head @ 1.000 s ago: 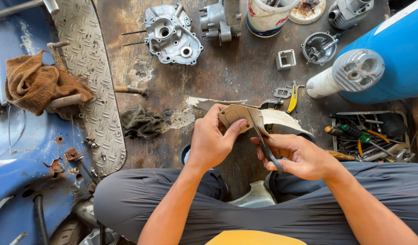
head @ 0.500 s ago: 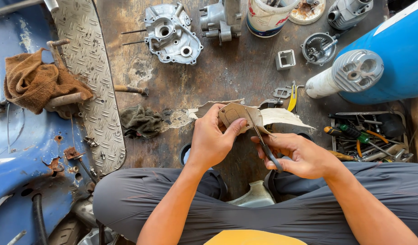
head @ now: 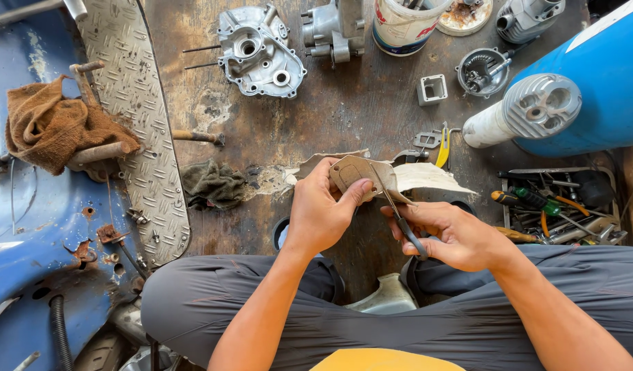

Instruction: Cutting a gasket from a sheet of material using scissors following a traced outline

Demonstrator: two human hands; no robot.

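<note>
The left hand (head: 323,209) is curled closed around a tan, rounded piece of sheet material (head: 351,173), thumb on its near face and fingers behind, holding it up over the floor (head: 344,110) between the knees. The right hand (head: 454,233) sits at about four o'clock from that piece, closed through the handles of a pair of scissors (head: 399,213). Their long axis runs from the hand up toward eleven o'clock, so the blades reach the sheet's right edge, where they appear to bite in; the exact contact is too small to tell. The left hand is the nearer one to the piece, the right meeting it only through the blades.

A paler offcut of the same sheet (head: 426,177) trails to three o'clock. Farther out lie a dark rag (head: 213,184) at nine o'clock, a metal engine cover (head: 258,51) at eleven, a tray of tools (head: 557,206) at three and a blue cylinder (head: 591,89) at two.

Against the earlier frames, both hands keep the same grip and the piece has barely shifted; only the thumb and the scissors' angle look slightly different.
</note>
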